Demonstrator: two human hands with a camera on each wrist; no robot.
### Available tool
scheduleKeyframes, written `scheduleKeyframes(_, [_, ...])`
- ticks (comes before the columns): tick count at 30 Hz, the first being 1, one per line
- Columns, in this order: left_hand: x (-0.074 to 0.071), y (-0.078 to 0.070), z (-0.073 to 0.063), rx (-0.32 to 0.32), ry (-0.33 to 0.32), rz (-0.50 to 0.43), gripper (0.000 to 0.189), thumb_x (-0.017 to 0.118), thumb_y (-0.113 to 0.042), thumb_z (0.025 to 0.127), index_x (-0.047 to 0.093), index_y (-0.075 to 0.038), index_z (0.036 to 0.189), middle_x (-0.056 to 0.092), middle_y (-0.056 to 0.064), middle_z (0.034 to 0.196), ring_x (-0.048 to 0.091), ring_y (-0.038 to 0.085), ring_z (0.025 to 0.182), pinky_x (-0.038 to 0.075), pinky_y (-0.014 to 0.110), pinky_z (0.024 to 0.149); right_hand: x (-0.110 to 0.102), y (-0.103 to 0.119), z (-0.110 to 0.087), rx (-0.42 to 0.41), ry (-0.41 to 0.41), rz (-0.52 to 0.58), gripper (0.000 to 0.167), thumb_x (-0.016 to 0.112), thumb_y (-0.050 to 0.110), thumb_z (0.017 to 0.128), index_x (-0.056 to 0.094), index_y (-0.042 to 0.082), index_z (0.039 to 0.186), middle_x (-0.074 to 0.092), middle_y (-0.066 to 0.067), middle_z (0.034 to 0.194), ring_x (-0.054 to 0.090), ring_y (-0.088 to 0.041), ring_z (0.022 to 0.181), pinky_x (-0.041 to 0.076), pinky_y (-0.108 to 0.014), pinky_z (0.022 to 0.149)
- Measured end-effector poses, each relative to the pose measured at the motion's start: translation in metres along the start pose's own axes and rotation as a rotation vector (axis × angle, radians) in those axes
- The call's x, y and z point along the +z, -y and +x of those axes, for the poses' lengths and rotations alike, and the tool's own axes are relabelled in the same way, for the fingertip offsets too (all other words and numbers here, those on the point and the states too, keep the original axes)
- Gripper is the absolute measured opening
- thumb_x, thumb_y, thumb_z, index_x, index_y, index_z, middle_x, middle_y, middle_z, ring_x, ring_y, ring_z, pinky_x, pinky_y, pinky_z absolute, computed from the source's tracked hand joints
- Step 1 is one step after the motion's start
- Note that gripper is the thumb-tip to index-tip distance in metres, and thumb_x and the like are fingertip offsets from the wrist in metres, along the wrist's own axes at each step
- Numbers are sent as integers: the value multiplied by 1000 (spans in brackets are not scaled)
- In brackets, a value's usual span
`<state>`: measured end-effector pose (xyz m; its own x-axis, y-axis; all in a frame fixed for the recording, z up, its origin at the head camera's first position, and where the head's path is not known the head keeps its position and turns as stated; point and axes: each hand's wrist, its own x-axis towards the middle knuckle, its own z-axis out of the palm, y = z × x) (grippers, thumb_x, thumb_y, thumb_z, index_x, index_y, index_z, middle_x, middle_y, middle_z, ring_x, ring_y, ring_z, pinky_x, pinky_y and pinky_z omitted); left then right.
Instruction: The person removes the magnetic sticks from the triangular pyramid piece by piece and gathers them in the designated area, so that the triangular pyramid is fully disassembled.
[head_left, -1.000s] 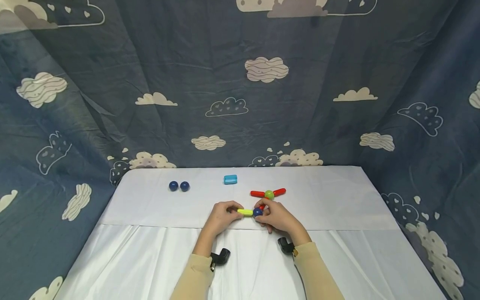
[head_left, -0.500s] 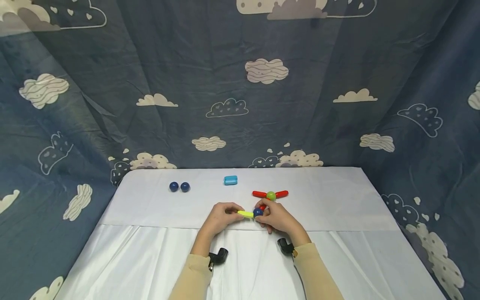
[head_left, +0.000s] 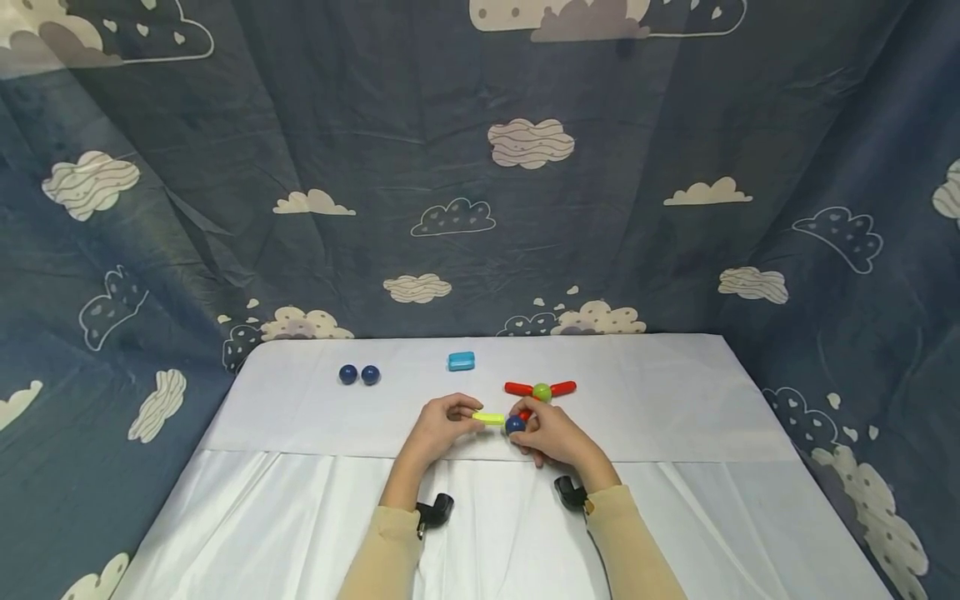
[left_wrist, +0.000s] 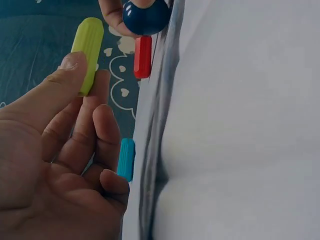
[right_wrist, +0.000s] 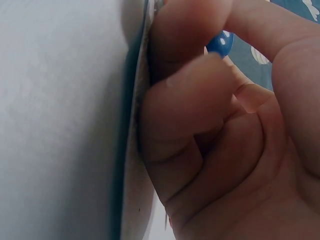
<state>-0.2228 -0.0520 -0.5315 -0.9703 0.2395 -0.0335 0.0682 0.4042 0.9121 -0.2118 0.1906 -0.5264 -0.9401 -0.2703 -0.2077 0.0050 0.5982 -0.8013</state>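
Pinching a lime-yellow ribbed rod (head_left: pixel 489 418) by one end, the left hand (head_left: pixel 442 427) holds it between thumb and fingers over the near middle of the table, its free end pointing toward the right hand (head_left: pixel 553 432). The left wrist view shows its other fingers loosely bent. The right hand grips a glossy dark blue ball (head_left: pixel 514 424) between thumb and fingertips. Rod and ball lie close together, yet a gap between them shows in the left wrist view. There, a short red rod (left_wrist: pixel 142 57) touches the ball; from the head it is partly covered by the right fingers.

Just beyond the right hand, a green ball (head_left: pixel 542 392) sits between a left red rod (head_left: pixel 517 388) and a right red rod (head_left: pixel 563 388), touching both. Farther back, near the middle, lies a light blue piece (head_left: pixel 461 361); whether it is one rod or several side by side is hard to tell. To its left, two dark blue balls (head_left: pixel 359 375) rest side by side. A white cloth (head_left: pixel 637 392) covers the table, and behind it hangs a slate-blue curtain (head_left: pixel 600 250) printed with clouds. A black camera (head_left: pixel 435 512) is worn on the left wrist, another on the right, beside beige sleeves (head_left: pixel 630 537).
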Motion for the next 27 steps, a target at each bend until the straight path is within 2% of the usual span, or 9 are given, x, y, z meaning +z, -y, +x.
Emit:
scheduleKeyframes(6, [-14,-9,9,-1,-86,27,18,86,-28,90,81,-20,105,79,-1,100,65,17,98,51,32,82,1,0,0,7,2,-7,36,80,19,95,62,15,126,67,-3,71,56,-17,46,46,-27,50])
scheduleKeyframes(10, [-23,-14,20,9,-172,17,17,86,-26,90,83,-19,104,78,1,100,66,19,99,50,30,80,1,0,1,9,-5,-12,37,81,18,95,63,14,126,67,-4,70,56,-18,45,46,-28,50])
scheduleKeyframes(14, [-30,-13,32,-17,-257,-19,20,86,-27,89,84,-17,107,77,3,103,65,19,99,49,27,78,1,0,2,20,-8,-17,37,81,18,94,63,14,127,67,-4,70,56,-18,45,47,-28,50])
scheduleKeyframes(18, [-31,-8,44,-35,-336,-56,23,87,-23,89,84,-13,110,79,7,106,65,20,97,50,25,76,2,-1,3,22,-12,-15,37,81,18,95,62,15,127,67,-4,70,56,-18,45,47,-27,50])
scheduleKeyframes(21, [-29,-1,50,-42,-388,-49,22,87,-19,88,84,-11,109,81,9,105,66,21,95,50,24,76,2,-1,2,13,-7,-2,36,80,17,95,62,14,127,66,-4,70,56,-18,45,45,-27,50])
scheduleKeyframes(27, [-20,16,60,-67,-425,-32,17,87,-16,88,84,-13,104,81,7,100,69,20,93,53,27,79,0,1,-1,-7,0,13,35,79,16,96,62,13,126,66,-4,69,56,-17,44,43,-26,49])
